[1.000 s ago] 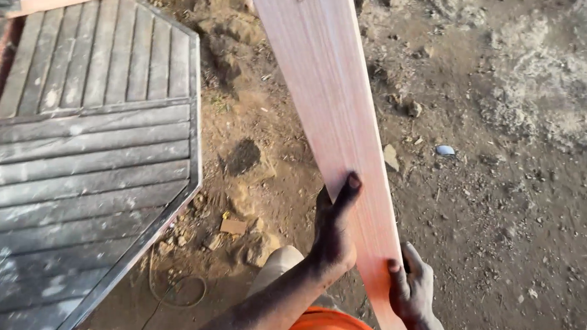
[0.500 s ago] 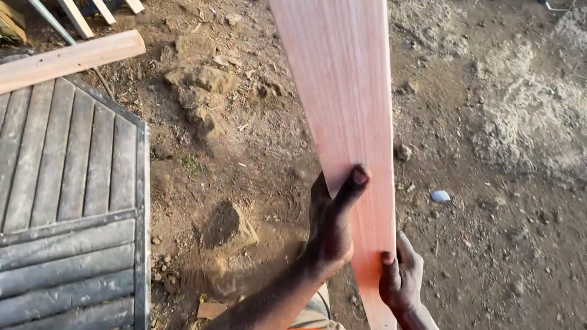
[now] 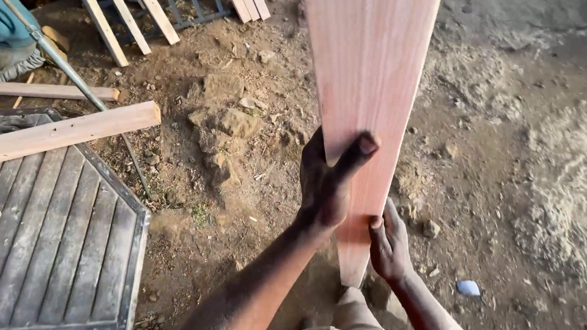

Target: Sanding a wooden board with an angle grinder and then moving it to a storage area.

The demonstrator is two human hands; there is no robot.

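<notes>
Bare dirt ground (image 3: 520, 140) bears a slatted panel (image 3: 43, 238), timber (image 3: 64, 130).

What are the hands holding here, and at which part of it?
Both hold a long reddish wooden plank near its lower end: the left hand wraps its left edge, thumb across the face; the right hand grips the right edge just below.

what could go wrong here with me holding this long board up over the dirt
The plank is gripped only near its lower end by the left hand and right hand, so its long upper part could tip sideways. The ground is lumpy with stones, which might cost you your footing.
</notes>
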